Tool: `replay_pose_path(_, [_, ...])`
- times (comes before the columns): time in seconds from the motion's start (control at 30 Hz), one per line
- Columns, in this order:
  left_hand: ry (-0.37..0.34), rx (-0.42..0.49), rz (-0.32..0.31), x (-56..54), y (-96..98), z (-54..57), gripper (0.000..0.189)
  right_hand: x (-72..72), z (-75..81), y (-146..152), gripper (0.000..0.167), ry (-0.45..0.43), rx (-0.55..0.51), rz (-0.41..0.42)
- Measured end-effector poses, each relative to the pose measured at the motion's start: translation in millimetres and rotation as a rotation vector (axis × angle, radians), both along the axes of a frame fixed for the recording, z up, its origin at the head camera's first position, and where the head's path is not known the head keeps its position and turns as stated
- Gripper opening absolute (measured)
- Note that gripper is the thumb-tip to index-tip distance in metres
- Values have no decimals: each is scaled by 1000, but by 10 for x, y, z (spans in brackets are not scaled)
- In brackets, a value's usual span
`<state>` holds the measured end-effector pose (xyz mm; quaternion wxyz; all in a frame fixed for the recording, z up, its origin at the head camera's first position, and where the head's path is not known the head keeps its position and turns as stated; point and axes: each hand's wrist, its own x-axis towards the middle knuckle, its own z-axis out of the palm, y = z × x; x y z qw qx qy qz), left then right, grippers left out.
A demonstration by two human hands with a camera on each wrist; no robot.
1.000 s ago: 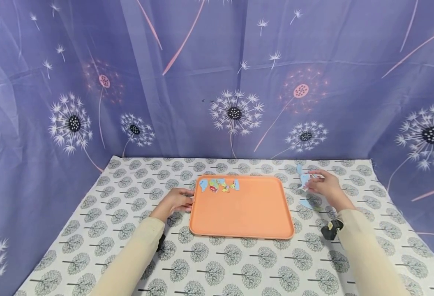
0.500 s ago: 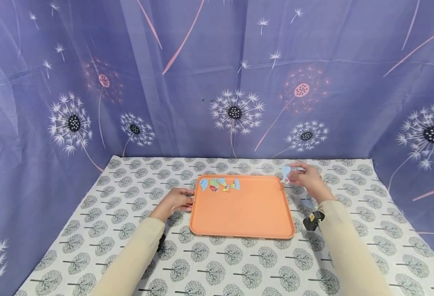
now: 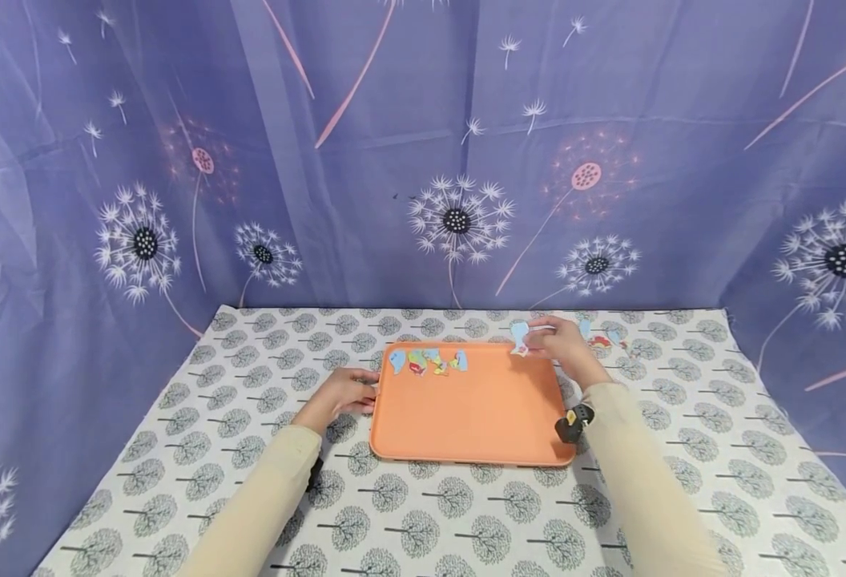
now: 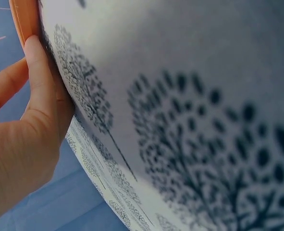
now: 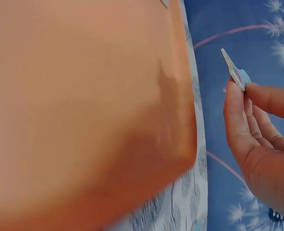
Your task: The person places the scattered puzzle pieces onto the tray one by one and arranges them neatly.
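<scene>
Currently, the right of the two hands, the right hand, pinches a light-blue cutout piece between thumb and fingers above the orange tray, near its far right corner. The left hand, fingers loosely extended, touches the tray's left edge. A row of printed pieces lies at the tray's far left; other pieces lie on the surface, right of the tray.

The person wore long, plain cream sleeves, the left sleeve matching the right sleeve, both lightly creased. At the right cuff sat a blocky black device with a small yellow patch and a black strap. By the left cuff only a dark sliver showed. The left hand and right hand were bare.
</scene>
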<state>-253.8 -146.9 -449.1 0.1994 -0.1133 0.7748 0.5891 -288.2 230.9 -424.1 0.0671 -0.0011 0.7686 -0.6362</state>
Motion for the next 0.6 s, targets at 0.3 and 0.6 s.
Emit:
replay_pose_path(0.3, [2, -14, -10, -14, -6, 0, 41, -115, -112, -326, 45, -42, 41, 22])
replay_pose_path(0.6, [2, -18, -15, -13, -1, 3, 41, -157, -228, -515, 45, -102, -53, 65])
